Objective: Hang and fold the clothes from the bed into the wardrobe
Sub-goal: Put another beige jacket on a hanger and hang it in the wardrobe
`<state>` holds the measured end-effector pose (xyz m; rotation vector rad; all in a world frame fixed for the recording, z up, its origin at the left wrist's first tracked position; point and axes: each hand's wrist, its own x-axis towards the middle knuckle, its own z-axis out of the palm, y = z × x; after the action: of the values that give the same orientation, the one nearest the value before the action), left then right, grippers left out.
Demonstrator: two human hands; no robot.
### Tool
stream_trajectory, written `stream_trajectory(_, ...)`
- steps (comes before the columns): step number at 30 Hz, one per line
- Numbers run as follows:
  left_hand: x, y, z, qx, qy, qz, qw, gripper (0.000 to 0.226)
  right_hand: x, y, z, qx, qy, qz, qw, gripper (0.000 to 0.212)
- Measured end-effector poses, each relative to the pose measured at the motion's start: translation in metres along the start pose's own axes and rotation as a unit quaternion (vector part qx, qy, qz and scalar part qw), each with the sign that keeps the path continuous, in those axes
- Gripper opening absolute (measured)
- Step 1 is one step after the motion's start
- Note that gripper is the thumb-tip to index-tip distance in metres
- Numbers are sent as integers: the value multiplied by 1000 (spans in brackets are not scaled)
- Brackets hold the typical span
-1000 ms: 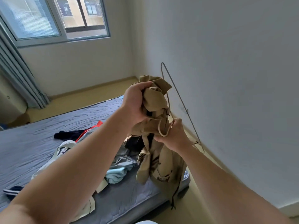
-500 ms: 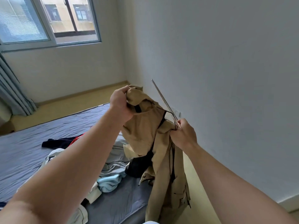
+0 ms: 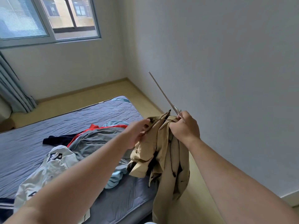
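Note:
A tan jacket (image 3: 163, 152) hangs in the air over the bed's right edge, bunched at its top. My right hand (image 3: 184, 128) grips the jacket's top together with a thin metal hanger (image 3: 163, 92), whose wire sticks up and left from my fist. My left hand (image 3: 137, 133) pinches the jacket's collar edge and a dark drawstring just left of the right hand. Most of the hanger is hidden inside the cloth. More clothes lie on the bed: a grey garment (image 3: 95, 139), a white jacket (image 3: 53, 165), a light blue piece (image 3: 114, 178) and a navy and red one (image 3: 64, 139).
The low bed (image 3: 32, 143) with a blue-grey quilted cover fills the left and centre. A bare wall (image 3: 226, 78) stands close on the right, with a strip of tan floor (image 3: 142, 94) between it and the bed. A window and grey curtain (image 3: 9, 88) lie beyond. No wardrobe is in view.
My left hand has come down from the raised bunch of cloth to the collar, close to the right hand. The jacket hangs lower and straighter, and the view has swung slightly left.

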<state>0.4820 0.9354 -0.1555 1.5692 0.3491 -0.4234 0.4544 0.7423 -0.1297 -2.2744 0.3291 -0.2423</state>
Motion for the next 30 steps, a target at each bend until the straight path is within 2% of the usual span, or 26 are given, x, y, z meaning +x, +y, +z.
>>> stream_trajectory(2, 3, -20, 4, 124, 106, 109, 981, 31, 0, -2, -1, -24, 4, 4, 1000, 17)
stream_trajectory(4, -7, -38, 1, 225, 202, 259, 918, 24, 1, -3, -3, -40, 7, 7, 999, 17)
stream_trajectory(5, -12, -47, -3, 274, 214, 324, 880, 16, 1, -3, -4, -44, 9, 9, 999, 17)
stream_trajectory(6, -16, -57, -6, 334, 197, 355, 851, 15, 1, -4, -5, -45, 13, 12, 999, 17)
stream_trajectory(7, -18, -67, -8, 393, 165, 347, 835, 19, 0, -6, -6, -46, 15, 14, 999, 18)
stream_trajectory(10, -15, -94, -9, 518, 76, 198, 829, 41, -2, -11, -7, -43, 15, 11, 999, 21)
stream_trajectory(13, -4, -113, -6, 528, 45, 76, 844, 45, -6, -18, -7, -38, 12, 8, 999, 23)
stream_trajectory(17, 12, -122, 3, 453, 50, -32, 889, 58, -11, -24, -6, -26, 9, 16, 1000, 25)
stream_trajectory(20, 21, -118, 4, 366, 84, -82, 923, 90, -13, -25, -9, -23, 13, 5, 1000, 25)
stream_trajectory(24, 26, -114, 3, 391, 21, -73, 917, 135, -18, -25, -17, -15, 21, 3, 1000, 24)
stream_trajectory(25, 27, -116, 5, 390, 15, -66, 918, 135, -20, -24, -19, -13, 22, 4, 1000, 25)
stream_trajectory(27, 30, -123, 8, 340, 28, -62, 938, 116, -22, -24, -22, -6, 26, 6, 1000, 28)
stream_trajectory(30, 43, -129, 7, 107, 32, -115, 987, 65, -23, -20, -29, -2, 41, 10, 999, 32)
